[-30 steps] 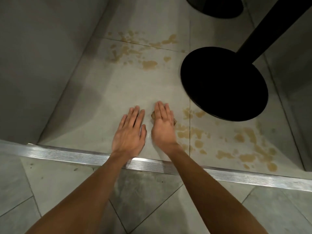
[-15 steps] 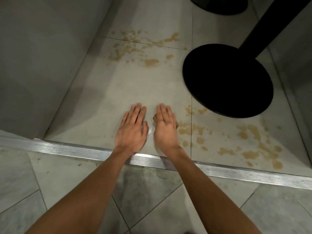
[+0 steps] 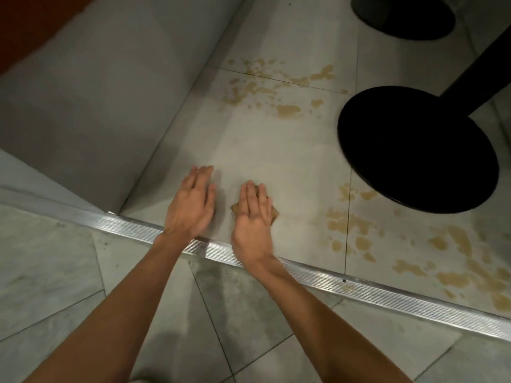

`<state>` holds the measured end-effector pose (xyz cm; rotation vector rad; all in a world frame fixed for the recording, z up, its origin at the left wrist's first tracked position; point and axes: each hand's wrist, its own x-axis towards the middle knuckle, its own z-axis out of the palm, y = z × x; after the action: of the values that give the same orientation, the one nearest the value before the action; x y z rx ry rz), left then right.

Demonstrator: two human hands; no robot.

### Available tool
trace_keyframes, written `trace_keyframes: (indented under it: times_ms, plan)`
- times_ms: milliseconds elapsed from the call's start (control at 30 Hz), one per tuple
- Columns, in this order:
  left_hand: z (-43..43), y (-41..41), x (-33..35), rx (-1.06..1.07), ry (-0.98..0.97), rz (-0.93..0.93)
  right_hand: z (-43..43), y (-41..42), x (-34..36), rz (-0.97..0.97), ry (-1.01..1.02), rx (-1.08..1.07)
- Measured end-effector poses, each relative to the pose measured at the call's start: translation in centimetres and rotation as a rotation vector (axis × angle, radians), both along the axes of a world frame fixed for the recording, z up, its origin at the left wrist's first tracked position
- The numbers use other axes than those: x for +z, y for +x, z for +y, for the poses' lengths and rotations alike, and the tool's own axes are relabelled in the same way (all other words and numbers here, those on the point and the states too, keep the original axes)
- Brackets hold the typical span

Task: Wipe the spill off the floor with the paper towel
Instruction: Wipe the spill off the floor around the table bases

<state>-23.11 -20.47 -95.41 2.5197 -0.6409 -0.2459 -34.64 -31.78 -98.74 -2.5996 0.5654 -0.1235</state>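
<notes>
A brown, soaked paper towel (image 3: 274, 214) lies flat on the pale floor tile, mostly hidden under my right hand (image 3: 253, 217), which presses down on it with fingers together. My left hand (image 3: 192, 203) rests flat on the bare tile just left of it, fingers extended, holding nothing. Tan spill patches (image 3: 356, 225) spread on the floor to the right of my hands, and another patch of spill (image 3: 265, 89) lies farther ahead. The tile around my hands looks wiped.
A round black table base (image 3: 417, 150) with its post stands right of the hands; a second black base (image 3: 403, 15) is at the top. A grey wall (image 3: 96, 106) rises on the left. A ribbed metal threshold strip (image 3: 359, 288) crosses under my wrists.
Both hands shifted left, away from the right-hand spill patches. The towel shows more at the edges of my right hand. The view also tilted, showing more wall.
</notes>
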Motion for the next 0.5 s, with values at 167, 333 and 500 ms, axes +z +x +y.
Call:
trace_keyframes:
  times_ms: [167, 333, 500]
  plan:
    - [0.7, 0.3, 0.3, 0.02, 0.016, 0.019, 3.7, 1.2, 0.4, 0.006, -0.009, 0.325]
    - [-1.7, -1.4, -0.4, -0.079, 0.012, 0.009, -1.8, -2.4, 0.5, -0.007, -0.04, 0.257]
    - [-5.1, -4.9, -1.1, -0.221, 0.001, -0.049, -8.8, -7.0, 0.6, 0.037, -0.085, -0.007]
